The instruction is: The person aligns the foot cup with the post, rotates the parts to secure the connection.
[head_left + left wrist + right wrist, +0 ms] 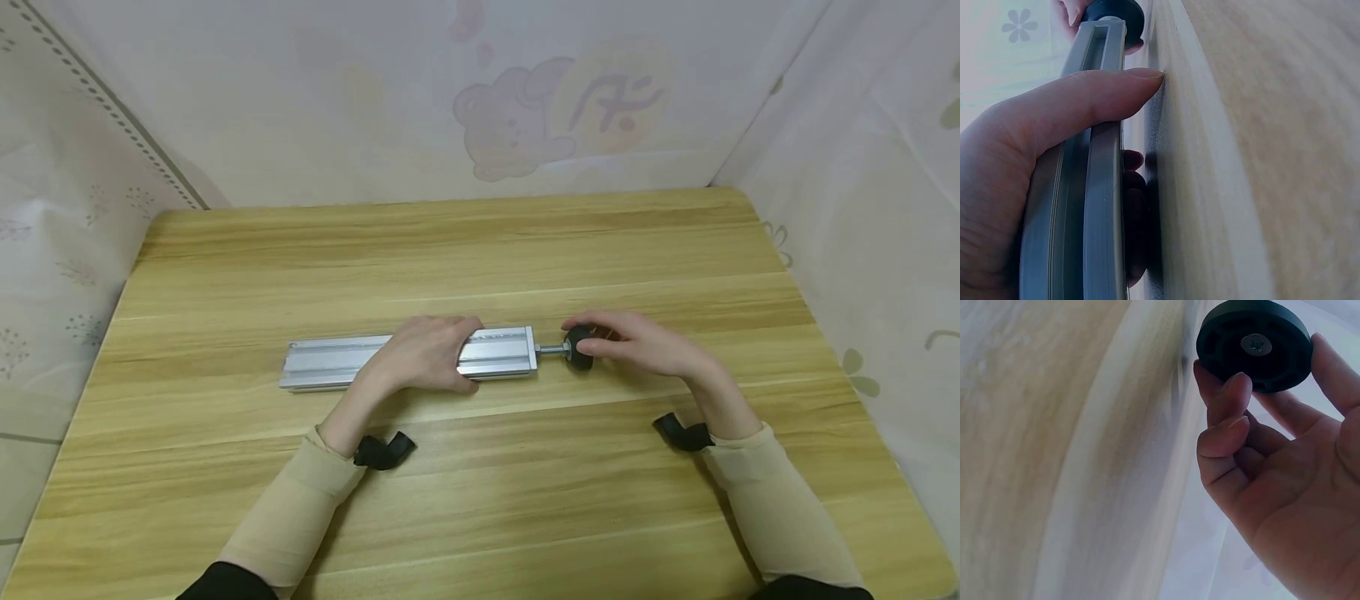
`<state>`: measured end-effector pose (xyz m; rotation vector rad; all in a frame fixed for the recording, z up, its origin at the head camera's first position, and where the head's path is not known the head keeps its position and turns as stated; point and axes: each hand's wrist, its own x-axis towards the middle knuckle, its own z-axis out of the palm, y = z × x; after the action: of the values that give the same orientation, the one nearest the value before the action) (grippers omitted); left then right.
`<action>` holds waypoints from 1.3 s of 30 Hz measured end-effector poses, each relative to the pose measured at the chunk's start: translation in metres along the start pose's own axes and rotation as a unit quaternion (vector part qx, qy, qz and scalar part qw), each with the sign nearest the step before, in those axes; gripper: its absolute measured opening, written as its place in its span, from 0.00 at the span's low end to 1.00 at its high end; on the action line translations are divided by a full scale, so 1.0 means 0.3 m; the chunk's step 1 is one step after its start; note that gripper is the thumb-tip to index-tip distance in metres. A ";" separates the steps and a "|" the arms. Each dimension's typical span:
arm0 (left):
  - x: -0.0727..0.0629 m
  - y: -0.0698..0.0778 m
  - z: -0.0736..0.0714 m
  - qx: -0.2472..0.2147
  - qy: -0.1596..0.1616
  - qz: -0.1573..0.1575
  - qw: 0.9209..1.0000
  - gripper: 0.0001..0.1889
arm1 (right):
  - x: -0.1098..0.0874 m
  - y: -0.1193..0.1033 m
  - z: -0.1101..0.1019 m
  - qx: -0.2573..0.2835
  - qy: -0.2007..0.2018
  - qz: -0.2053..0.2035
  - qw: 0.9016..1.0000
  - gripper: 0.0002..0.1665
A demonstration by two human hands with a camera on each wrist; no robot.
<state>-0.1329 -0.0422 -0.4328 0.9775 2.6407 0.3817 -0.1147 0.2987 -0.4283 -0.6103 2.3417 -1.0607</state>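
A silver aluminium extrusion (330, 364) lies lengthwise on the table, with grooves along its faces. My left hand (423, 354) grips it around the middle; in the left wrist view the thumb crosses the grooved extrusion (1100, 206) and other fingers show on its far side. A threaded rod (552, 350) sticks out of the plate at its right end and carries a round black levelling foot (579, 350). My right hand (645, 343) holds that foot by its rim between thumb and fingers. The right wrist view shows the underside of the foot (1255, 344), with a screw at its centre.
A wood-grain table (480, 517) lies under both hands. Pale patterned curtain (337, 108) closes off the back and both sides. Near each wrist juts a black curved piece, one by the left sleeve (384, 451) and one by the right (682, 433).
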 end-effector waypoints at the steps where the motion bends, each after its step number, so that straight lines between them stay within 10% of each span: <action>1: -0.001 0.000 -0.001 0.000 0.000 0.000 1.000 0.34 | 0.000 0.000 0.000 0.001 -0.001 0.002 1.000 0.24; 14: -0.004 -0.002 0.003 -0.002 0.001 -0.002 1.000 0.35 | -0.003 -0.007 0.008 -0.036 0.000 -0.006 0.999 0.29; 21: -0.004 0.000 0.002 -0.001 0.001 0.000 1.000 0.36 | -0.010 -0.039 0.035 -0.128 0.063 -0.038 0.989 0.46; 39: -0.004 -0.002 -0.001 0.000 0.000 0.002 1.000 0.36 | 0.003 -0.053 0.049 -0.188 0.117 -0.055 0.974 0.35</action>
<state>-0.1325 -0.0435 -0.4324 0.9832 2.6393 0.3834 -0.1035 0.2804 -0.4246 -0.7977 2.7744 -0.7698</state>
